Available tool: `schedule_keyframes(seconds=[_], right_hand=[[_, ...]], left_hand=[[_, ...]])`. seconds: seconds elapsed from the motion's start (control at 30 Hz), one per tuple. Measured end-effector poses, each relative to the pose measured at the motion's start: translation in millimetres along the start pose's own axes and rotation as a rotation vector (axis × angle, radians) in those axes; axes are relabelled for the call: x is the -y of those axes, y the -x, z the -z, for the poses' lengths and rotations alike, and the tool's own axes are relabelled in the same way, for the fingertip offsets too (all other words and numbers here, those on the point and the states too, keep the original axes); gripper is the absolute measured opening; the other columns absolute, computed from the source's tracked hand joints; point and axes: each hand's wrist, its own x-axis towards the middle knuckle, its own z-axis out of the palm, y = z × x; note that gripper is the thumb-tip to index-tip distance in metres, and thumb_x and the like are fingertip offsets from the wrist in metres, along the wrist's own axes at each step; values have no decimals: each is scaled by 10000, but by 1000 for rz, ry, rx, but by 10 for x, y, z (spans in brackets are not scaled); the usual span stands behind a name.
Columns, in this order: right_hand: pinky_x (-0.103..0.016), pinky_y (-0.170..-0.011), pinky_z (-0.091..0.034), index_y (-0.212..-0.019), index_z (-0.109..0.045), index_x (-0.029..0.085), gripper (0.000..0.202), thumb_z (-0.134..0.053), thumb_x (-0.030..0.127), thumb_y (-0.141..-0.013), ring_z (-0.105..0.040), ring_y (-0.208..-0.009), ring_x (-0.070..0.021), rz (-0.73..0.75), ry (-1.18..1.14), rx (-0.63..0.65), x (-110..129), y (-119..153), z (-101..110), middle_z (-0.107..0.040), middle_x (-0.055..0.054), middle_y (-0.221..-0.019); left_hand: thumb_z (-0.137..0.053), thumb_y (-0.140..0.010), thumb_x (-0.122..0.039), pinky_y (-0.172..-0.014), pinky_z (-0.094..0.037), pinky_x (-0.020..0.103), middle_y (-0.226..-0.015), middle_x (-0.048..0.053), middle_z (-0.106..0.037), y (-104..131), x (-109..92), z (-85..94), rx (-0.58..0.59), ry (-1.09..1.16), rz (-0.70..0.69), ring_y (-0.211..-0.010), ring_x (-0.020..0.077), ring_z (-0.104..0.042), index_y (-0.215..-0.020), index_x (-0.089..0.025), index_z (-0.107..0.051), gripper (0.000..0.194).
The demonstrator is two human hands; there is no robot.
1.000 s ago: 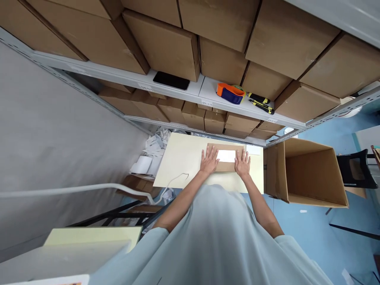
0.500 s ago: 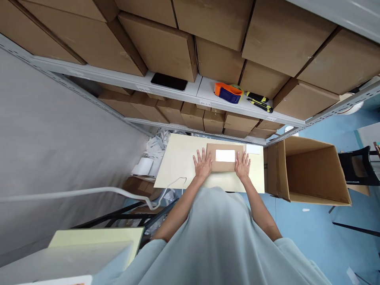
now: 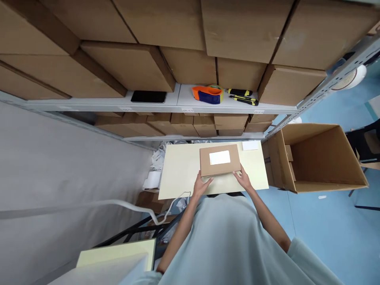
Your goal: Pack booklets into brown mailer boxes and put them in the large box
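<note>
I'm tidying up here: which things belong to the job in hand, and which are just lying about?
With the job:
small cardboard box, left hand and right hand at its near corners
white label on top

Probably just lying about, untouched on the shelf:
black phone
orange tape dispenser
two cutters

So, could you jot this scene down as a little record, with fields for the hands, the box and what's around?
Left hand: at the box's near left corner, thumb spread
Right hand: at its near right corner
Box: brown cardboard, white label on top
Lifted: can't tell
Table: pale yellow
Shelf: orange-and-blue tape dispenser, two black-and-yellow cutters, brown boxes
Right of table: large open carton
</note>
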Motion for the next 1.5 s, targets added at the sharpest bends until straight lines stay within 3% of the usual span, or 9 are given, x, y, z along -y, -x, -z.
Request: schedule_keyframes(seconds=[0.13,0.33,0.47,0.63,0.8,0.97,1.2,1.37,1.5], right_hand=[[-523,-1164,-586,-1727,-401,290,855,-636,599,-965,-673,-1412,-302,47,-57,47,193,-12,171,-694,-59,-1546],[-509,-1204,-564,-1702,-471,280,831,-658,585,-951,-627,-1443,-328,114,-114,24,286,74,759,-703,-80,-1514],[-513,-1192,-574,-1671,-528,289,786,-666,590,-958,-665,-1367,-333,128,-155,20,332,202,1134,-722,-81,-1476],[-519,-1129,-613,-1612,-606,310,728,-730,594,-953,-686,-1326,-331,213,-315,-78,279,419,1588,-722,-74,-1488],[-550,-1309,-449,-1580,-642,289,749,-781,639,-932,-605,-1480,-344,243,-428,-193,192,729,2061,-637,-65,-1610],[-576,-1347,-384,-1672,-521,244,954,-822,690,-884,-450,-1620,-372,249,-534,-180,79,1148,2440,-505,-97,-1716],[-518,-1379,-328,-1718,-429,287,944,-781,669,-929,-415,-1645,-323,353,-297,-256,-228,1748,3163,-411,-86,-1780],[-556,-1351,-364,-1680,-499,265,863,-730,667,-952,-501,-1579,-341,329,-122,-333,-354,1978,3933,-508,-108,-1721],[-558,-1360,-340,-1643,-556,256,813,-713,670,-961,-511,-1570,-348,311,-81,-357,-438,2072,4422,-555,-100,-1686]], left_hand=[[-822,-860,-565,-1242,-473,439,-1521,97,-703,134,-275,13,-30,-11,58,-1504,323,-592,-1623,-283,-502,874],[-732,-951,-505,-1314,-422,427,-1575,59,-665,577,-550,-82,-75,57,-32,-1534,289,-566,-1602,-298,-537,710],[-781,-936,-537,-1336,-408,474,-1646,76,-598,899,-790,-210,-150,209,-10,-1554,326,-544,-1617,-301,-539,760],[-896,-838,-613,-1336,-397,522,-1692,174,-532,1153,-1261,-277,-236,419,-72,-1587,381,-491,-1628,-233,-543,945],[-857,-875,-639,-1323,-418,510,-1618,194,-609,1363,-1679,-381,-170,485,-276,-1564,365,-526,-1609,-227,-571,890],[-814,-893,-671,-1322,-432,508,-1611,168,-623,1729,-1825,-786,-127,534,-407,-1540,371,-556,-1515,-212,-673,785],[-681,-987,-652,-1293,-462,460,-1674,153,-557,2019,-1973,-1558,-20,460,-506,-1542,335,-558,-1614,-182,-578,790],[-619,-1038,-547,-1207,-540,424,-1557,131,-677,2085,-2426,-2059,61,333,-509,-1410,292,-683,-1553,-178,-633,634],[-655,-1031,-424,-1153,-576,438,-1427,100,-768,2250,-2834,-2339,26,247,-494,-1313,301,-743,-1439,-227,-730,460]])
